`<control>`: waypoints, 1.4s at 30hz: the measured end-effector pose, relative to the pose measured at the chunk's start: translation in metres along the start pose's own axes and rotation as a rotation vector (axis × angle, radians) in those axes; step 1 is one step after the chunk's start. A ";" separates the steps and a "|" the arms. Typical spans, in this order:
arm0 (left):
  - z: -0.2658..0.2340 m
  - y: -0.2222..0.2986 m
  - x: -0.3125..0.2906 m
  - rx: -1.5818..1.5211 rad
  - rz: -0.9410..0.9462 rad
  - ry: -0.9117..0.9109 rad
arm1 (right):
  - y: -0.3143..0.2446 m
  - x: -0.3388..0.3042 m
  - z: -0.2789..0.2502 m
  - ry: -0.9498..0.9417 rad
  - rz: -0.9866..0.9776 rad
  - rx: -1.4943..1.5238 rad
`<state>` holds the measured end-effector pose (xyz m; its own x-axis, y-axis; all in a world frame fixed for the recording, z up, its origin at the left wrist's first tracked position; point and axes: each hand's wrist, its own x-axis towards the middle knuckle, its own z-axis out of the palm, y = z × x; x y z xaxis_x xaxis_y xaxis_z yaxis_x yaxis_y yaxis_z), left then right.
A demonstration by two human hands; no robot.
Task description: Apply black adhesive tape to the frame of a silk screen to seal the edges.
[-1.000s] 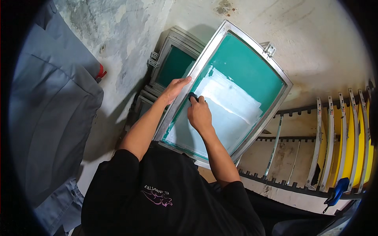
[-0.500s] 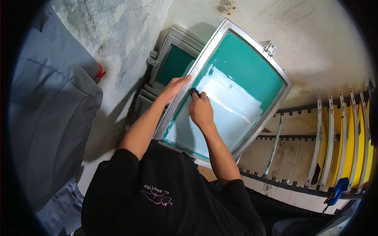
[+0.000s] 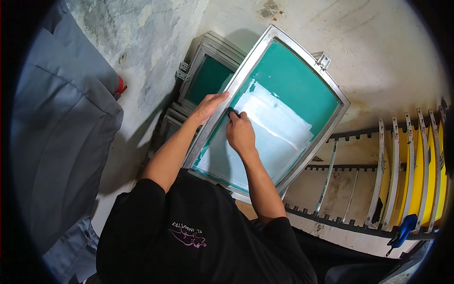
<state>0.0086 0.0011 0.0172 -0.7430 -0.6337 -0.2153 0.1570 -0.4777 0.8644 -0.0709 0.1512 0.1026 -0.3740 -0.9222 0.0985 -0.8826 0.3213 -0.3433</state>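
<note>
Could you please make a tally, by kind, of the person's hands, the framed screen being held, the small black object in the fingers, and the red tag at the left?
Hands: 2 (left hand, right hand)
Held framed screen: 1
Small black object: 1
Red tag: 1
Total: 5

Left hand (image 3: pixel 210 108) grips frame (image 3: pixel 248 68) (right hand (image 3: pixel 241 135): dark object (image 3: pixel 233 112)).

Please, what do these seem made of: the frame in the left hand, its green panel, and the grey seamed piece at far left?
Frame: probably metal, perhaps aluminium, dull finish; its silvery surface catches highlights.
Green panel: perhaps coated mesh or plastic sheet, smooth; I cannot see any weave.
Grey piece: likely woven fabric, matte; seams and soft folds show.
</note>
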 end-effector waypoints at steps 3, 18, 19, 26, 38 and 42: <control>0.000 0.003 -0.003 -0.049 -0.053 -0.057 | 0.003 0.002 -0.001 0.038 0.013 0.011; 0.003 0.005 -0.004 0.014 -0.030 0.005 | -0.007 0.020 -0.018 -0.023 0.058 -0.173; 0.003 0.005 -0.004 0.058 -0.004 0.028 | -0.008 0.019 -0.014 -0.035 0.060 -0.207; -0.003 0.001 0.000 0.001 -0.050 -0.037 | -0.017 -0.009 0.000 -0.134 0.066 -0.274; -0.002 0.001 0.000 0.026 -0.036 -0.024 | -0.014 -0.002 -0.006 -0.106 0.090 -0.198; -0.001 0.004 -0.002 0.015 -0.048 -0.037 | -0.015 -0.015 0.005 -0.109 0.062 -0.219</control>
<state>0.0117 0.0001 0.0211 -0.7730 -0.5871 -0.2405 0.1105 -0.4979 0.8602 -0.0503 0.1594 0.1018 -0.4070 -0.9132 -0.0219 -0.9039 0.4061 -0.1342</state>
